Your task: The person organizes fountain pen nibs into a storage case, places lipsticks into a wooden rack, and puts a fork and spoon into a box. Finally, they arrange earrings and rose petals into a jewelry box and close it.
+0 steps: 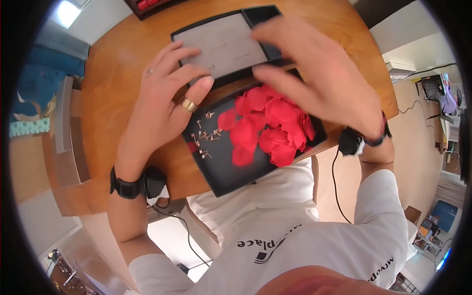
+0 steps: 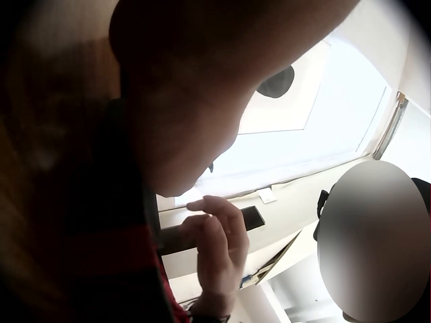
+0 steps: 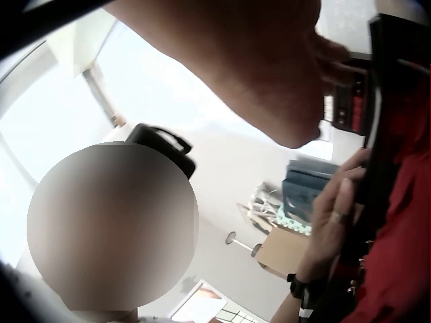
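A black tray (image 1: pixel 221 172) on the wooden table holds red petals (image 1: pixel 285 128) on its right side and several small metal pins (image 1: pixel 201 135) on its left. Behind it lies a black box (image 1: pixel 268 14) with a light grey padded surface (image 1: pixel 216 44). The left hand (image 1: pixel 172 93), wearing a gold ring, is over the left edges of box and tray, fingers loosely bent, nothing visible in them. Above the box's right part and the petals hovers the right hand (image 1: pixel 319 73), slightly blurred, thumb and fingers apart, with nothing seen between them.
The wooden table (image 1: pixel 113 64) extends around both containers. At its back edge stands a dark container (image 1: pixel 147 10) with red contents. A grey box-like object (image 1: pixel 73 137) lies at the left edge. Black cables (image 1: pixel 187 231) hang from both wrists.
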Tool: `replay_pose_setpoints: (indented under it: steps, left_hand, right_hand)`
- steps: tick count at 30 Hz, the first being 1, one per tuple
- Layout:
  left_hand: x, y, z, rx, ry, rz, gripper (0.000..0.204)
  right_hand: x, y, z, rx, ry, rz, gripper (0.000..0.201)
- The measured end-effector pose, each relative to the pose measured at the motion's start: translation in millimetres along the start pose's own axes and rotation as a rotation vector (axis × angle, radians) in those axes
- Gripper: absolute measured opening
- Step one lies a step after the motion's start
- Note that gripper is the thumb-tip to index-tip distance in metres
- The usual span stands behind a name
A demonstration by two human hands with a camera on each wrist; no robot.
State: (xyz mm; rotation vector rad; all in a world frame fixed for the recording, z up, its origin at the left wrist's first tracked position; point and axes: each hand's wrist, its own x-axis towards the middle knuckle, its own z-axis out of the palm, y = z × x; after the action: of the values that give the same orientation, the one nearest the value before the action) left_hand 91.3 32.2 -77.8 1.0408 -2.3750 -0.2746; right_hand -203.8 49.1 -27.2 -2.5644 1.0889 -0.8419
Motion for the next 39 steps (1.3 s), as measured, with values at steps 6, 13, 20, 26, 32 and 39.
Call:
replay_pose_setpoints:
  steps: [6, 13, 20, 26, 32, 39]
  left_hand:
    - [-2, -10, 4, -0.037, 0.092, 0.072, 0.022]
    - [-5, -21, 12, -0.101, 0.153, 0.139, 0.024]
    - [0, -25, 10, -0.096, 0.291, 0.358, 0.026]
    - [-3, -26, 13, -0.169, 0.186, 0.329, 0.024]
    - [-7, -20, 2, -0.166, 0.123, 0.327, 0.025]
    - [-7, -19, 2, -0.223, 0.097, 0.23, 0.025]
  right_hand:
    - [-25, -51, -10, -0.279, -0.494, 0.03, 0.07]
    - [-30, -66, -14, -0.343, -0.54, 0.028, 0.073]
    - [-29, -64, 0, -0.466, -0.596, 0.07, 0.069]
    - [-35, -48, 7, -0.424, -0.533, 0.038, 0.054]
    - [-36, -34, -4, -0.161, -0.438, 0.152, 0.046]
    - [-50, -19, -20, 0.324, -0.191, 0.528, 0.029]
